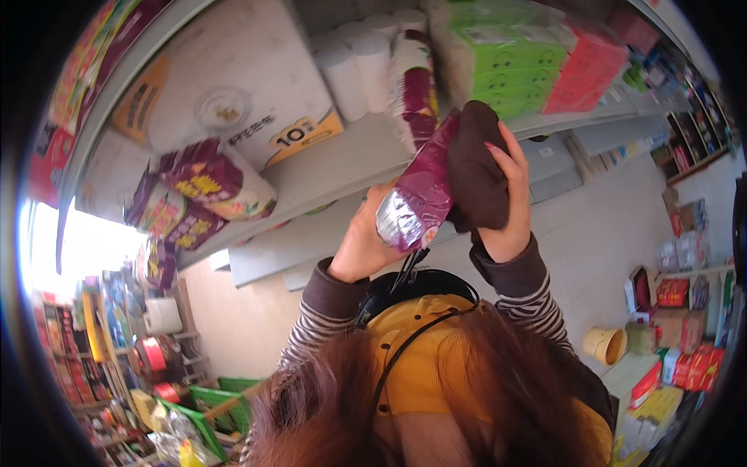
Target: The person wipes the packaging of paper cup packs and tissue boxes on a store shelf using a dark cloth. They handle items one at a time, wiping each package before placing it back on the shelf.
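My left hand [370, 239] grips a purple plastic-wrapped package [423, 187] with a shiny silver end, tilted up to the right. My right hand [510, 198] holds a dark brown cloth [478, 163] against the package's right side, fingers curled over its far edge. Just beyond them, on the shelf [344, 160], lies a wrapped stack of paper cups [414, 82]. More packs of cups in purple wrap [216, 178] sit at the shelf's left front, by a large white carton [222, 76].
White rolls [356, 64] and green tissue packs [513, 64] with red ones [589, 64] fill the shelf farther back. At lower left is a green crate [216, 403]. A yellow bucket [606, 345] stands at right near boxed goods [680, 327].
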`<state>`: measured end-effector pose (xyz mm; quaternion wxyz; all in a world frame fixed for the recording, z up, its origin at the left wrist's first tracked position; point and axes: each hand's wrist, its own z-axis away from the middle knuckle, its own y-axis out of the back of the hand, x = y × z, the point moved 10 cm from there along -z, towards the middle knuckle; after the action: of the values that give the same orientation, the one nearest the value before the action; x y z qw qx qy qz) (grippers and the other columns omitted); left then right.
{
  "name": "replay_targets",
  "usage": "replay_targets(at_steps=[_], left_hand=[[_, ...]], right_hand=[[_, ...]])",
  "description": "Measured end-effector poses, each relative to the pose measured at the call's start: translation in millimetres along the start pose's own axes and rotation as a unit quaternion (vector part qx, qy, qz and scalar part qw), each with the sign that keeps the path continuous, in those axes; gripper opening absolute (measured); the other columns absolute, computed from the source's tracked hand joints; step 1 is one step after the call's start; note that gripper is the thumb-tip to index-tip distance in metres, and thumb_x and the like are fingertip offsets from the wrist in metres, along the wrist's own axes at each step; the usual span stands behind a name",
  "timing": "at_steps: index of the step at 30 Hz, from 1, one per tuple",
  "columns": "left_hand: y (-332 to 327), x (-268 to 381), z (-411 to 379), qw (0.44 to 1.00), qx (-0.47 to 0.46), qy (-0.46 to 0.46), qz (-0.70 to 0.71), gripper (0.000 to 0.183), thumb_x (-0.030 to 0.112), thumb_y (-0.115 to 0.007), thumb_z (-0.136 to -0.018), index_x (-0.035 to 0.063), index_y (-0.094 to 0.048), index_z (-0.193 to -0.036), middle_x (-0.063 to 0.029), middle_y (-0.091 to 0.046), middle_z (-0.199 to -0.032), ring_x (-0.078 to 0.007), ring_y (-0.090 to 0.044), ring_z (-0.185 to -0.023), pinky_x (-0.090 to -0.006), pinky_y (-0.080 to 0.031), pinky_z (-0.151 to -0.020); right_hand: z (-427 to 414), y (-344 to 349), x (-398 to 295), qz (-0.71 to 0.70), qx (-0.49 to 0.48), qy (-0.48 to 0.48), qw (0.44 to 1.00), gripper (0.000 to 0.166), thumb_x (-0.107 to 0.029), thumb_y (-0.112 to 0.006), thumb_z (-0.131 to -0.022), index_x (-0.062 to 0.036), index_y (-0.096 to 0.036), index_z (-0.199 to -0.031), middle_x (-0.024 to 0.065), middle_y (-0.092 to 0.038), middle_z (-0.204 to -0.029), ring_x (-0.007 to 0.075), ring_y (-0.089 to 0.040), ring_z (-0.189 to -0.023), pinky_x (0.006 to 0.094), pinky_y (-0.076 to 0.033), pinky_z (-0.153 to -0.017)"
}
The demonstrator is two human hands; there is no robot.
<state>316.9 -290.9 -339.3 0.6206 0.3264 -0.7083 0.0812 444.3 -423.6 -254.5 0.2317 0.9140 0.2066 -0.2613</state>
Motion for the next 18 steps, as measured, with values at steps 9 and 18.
replay_targets(at_steps=[9, 18], left_hand=[[57, -4, 50, 0.994, 0.089, -0.024, -0.057, 0.071, 0.01, -0.083, -0.062, 0.0036, -0.049, -0.123, -0.0155, -0.055, -0.113, -0.0313, -0.056, -0.106, -0.037, -0.045, -0.09], [99, -7, 103, 0.98, 0.162, 0.036, -0.114, 0.068, 0.01, -0.08, -0.063, 0.0059, -0.051, -0.124, -0.0154, -0.055, -0.11, -0.0355, -0.053, -0.108, -0.0398, -0.044, -0.091]], right_hand=[[-6, -73, -51, 0.019, -0.1, 0.092, 0.991, 0.046, -0.008, -0.073, -0.07, -0.0073, -0.058, -0.113, 0.0153, -0.052, -0.129, 0.0393, -0.048, -0.118, 0.0462, -0.037, -0.101], [-6, -128, -76, -0.095, -0.164, 0.104, 0.976, 0.034, -0.008, -0.066, -0.074, -0.0059, -0.06, -0.108, 0.0163, -0.054, -0.125, 0.0365, -0.051, -0.115, 0.0441, -0.039, -0.099]])
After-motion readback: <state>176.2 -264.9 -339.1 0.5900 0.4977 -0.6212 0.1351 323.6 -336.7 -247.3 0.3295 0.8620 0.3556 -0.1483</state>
